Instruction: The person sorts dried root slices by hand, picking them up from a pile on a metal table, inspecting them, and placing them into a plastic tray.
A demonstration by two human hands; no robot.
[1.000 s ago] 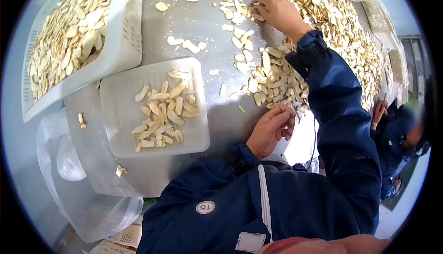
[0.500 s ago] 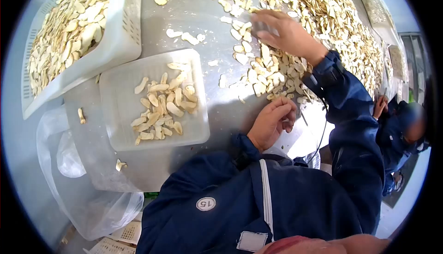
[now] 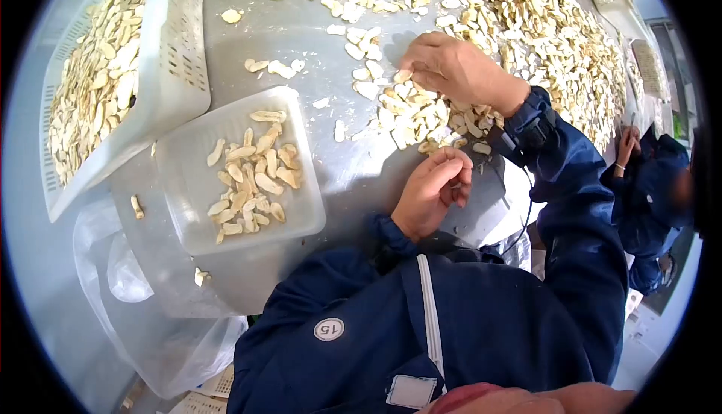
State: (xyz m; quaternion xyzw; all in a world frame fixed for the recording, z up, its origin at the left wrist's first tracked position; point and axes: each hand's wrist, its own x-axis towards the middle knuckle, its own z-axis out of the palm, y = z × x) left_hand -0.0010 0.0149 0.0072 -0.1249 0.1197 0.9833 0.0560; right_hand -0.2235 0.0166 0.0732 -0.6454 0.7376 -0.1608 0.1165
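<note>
My right hand [image 3: 462, 72] is over the near-left edge of a big pile of pale dried slices [image 3: 519, 19], its fingers pinched at a slice [image 3: 404, 76]. Below it, my left hand [image 3: 433, 192] rests just off the pile's near edge, its fingers curled in with the thumb on them; what they hold, if anything, is hidden. To the left, a shallow white tray [image 3: 177, 181] carries several longer, curved pieces [image 3: 267, 182]. Small groups of slices [image 3: 366, 53] lie loose on the metal table [image 3: 248, 34] between tray and pile.
A tall white perforated basket [image 3: 177, 45] full of slices stands at the upper left. Clear plastic bags [image 3: 124, 263] hang by the table's left edge. Another person [image 3: 650, 188] is at the far right, near more white baskets [image 3: 650, 68].
My right hand has come nearer to me over the slices, and its fingers, blurred before, now pinch together. My left hand keeps its curled shape. The whole view has shifted slightly.
</note>
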